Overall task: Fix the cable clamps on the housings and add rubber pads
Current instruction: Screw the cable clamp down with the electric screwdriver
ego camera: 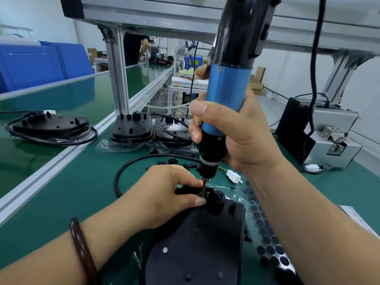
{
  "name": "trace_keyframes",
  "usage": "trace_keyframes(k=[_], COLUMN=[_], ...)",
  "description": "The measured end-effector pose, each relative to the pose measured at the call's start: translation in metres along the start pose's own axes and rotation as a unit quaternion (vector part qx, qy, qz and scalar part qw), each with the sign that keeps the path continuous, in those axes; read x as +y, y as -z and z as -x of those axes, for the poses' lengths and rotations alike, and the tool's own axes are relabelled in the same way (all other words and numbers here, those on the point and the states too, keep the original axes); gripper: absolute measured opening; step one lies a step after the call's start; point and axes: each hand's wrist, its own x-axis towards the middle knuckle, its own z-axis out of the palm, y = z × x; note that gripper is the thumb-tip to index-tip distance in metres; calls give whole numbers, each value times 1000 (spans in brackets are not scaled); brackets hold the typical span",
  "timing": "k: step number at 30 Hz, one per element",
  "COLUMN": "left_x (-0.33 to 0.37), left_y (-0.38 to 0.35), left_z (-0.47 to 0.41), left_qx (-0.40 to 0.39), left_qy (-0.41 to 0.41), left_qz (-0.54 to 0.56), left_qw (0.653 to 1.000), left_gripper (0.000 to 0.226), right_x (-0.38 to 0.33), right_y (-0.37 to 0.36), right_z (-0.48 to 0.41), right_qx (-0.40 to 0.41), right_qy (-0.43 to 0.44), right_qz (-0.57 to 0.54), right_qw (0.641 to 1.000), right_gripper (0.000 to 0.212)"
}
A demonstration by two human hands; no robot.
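Head view: I see the right hand [242, 138] wrapped round the screwdriver [226, 93] (bit down), left hand [164, 194] pinching the clamp [185, 190] on the housing [195, 243].

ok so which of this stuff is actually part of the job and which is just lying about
In the job: screwdriver gripped by right hand, cable clamp pinched by left hand, housing, rubber pad sheet, spare clamps.
Lying about: blue crates, cardboard boxes.

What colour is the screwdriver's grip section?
Blue, on the screwdriver; black above and below. Head view.
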Motion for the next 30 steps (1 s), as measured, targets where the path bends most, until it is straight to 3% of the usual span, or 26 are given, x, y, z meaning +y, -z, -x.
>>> trace_keyframes(k=[3,6,11,14,17,20,25,30], left_x=[-1,-4,-5,-3,-3,-1,0,4], left_y=[-2,-3,-2,-2,-2,0,0,-4], left_z=[0,2,1,-4,-9,-11,-12,-8], left_qx=[20,51,36,47,37,11,14,23], left_qy=[-1,-6,-8,13,24,39,51,62], left_qz=[-2,-31,-64,-19,-3,8,10,30], left_qw=[1000,998,997,999,999,999,999,997], left_gripper=[23,21,14,4,12,11,9,11], right_x=[-5,-26,-83,-93,-83,-68,-45,-28], right_y=[3,25,96,135,164,180,189,188], right_z=[-1,-4,10,35,61,78,80,80], right_qx=[33,99,214,283,332,339,327,304], right_qy=[3,-3,-55,-83,-103,-110,-120,-135], right_qz=[9,17,88,94,70,40,3,-20], right_qw=[999,995,971,951,935,934,938,943], right_gripper=[50,38,49,50,43,38,59,42])
